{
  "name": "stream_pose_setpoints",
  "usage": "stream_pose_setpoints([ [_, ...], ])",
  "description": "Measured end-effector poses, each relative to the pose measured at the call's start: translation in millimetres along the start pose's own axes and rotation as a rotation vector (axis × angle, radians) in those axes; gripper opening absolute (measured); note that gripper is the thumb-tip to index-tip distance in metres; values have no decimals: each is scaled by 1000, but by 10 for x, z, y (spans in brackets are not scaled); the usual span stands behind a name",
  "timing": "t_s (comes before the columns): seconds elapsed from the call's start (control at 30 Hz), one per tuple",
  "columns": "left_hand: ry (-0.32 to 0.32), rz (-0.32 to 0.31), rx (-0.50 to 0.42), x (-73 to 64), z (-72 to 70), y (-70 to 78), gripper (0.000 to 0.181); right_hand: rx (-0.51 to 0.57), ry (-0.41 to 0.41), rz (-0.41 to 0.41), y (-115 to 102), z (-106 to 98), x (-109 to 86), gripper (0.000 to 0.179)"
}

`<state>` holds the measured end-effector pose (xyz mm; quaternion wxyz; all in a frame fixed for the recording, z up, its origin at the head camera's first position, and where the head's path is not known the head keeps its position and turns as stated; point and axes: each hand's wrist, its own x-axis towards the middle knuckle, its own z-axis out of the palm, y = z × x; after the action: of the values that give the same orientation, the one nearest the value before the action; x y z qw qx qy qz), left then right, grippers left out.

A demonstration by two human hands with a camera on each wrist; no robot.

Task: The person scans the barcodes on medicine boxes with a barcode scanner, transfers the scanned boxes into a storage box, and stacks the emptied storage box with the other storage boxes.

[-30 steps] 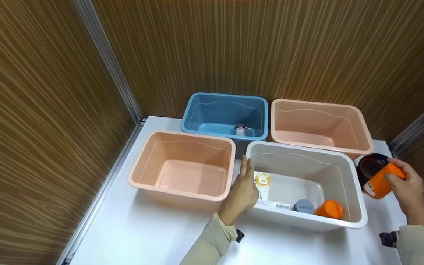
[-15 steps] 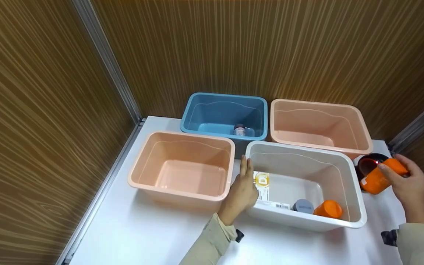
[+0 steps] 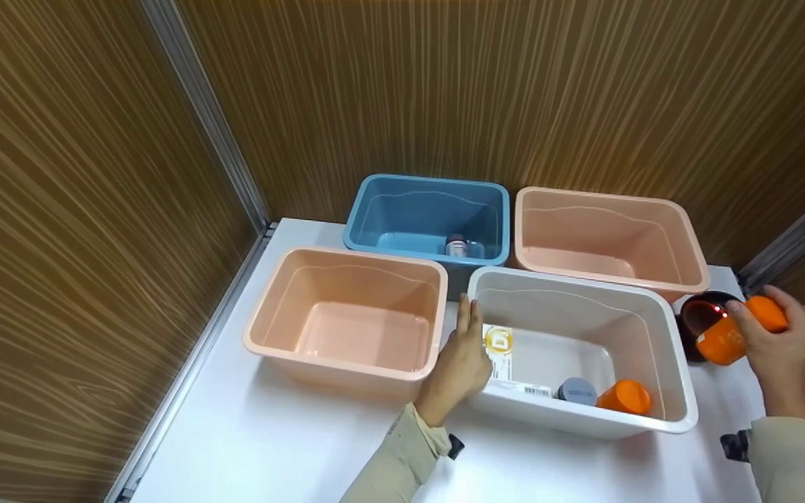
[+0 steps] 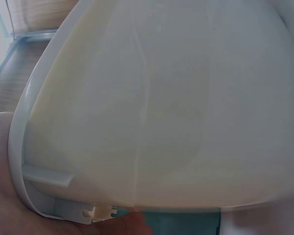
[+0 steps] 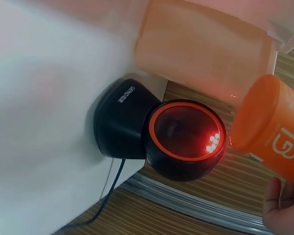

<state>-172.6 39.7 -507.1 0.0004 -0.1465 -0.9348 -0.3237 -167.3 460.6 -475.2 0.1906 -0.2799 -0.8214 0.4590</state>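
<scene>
At the far right of the head view, my right hand [image 3: 783, 349] holds an orange bottle [image 3: 734, 339] sideways before a black barcode scanner [image 3: 699, 314]. The right wrist view shows white lettering on the orange bottle [image 5: 284, 132], close to the scanner's [image 5: 183, 132] round window, where red lights glow. My left hand [image 3: 455, 374] rests against the left end of the white bin [image 3: 584, 426], with two fingers extended. In the left wrist view, part of the left hand [image 4: 19, 205] shows beside the white bin's rim [image 4: 19, 132]. Inside the bin lie a white box [image 3: 500, 353], a grey-lidded container [image 3: 577, 391] and another orange bottle [image 3: 624, 397].
A peach bin [image 3: 346, 367] stands left of the white one. Behind are a blue bin [image 3: 427, 183] holding a small dark-capped bottle [image 3: 455, 246] and a second peach bin [image 3: 608, 202]. Wood-patterned panels [image 3: 402, 91] enclose the white table [image 3: 235, 433]. The scanner's cable [image 5: 108, 196] runs off the table edge.
My right hand has turned the orange bottle and shifted it slightly right and up at the scanner. Red light has come on in the scanner window. The left hand has stayed put.
</scene>
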Motion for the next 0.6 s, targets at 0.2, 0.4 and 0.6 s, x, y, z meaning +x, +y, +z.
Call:
stream_pose_setpoints([
  [0.2,29,38,20,-1,5,-7,75,150,34,68,45,-40,29,43],
  [0.4,10,27,-7,-5,5,-7,75,267,72,36,83,-58,46,48],
  [0.6,-11,10,-9,3,-9,-5,75,310,36,59,11,-60,32,46],
])
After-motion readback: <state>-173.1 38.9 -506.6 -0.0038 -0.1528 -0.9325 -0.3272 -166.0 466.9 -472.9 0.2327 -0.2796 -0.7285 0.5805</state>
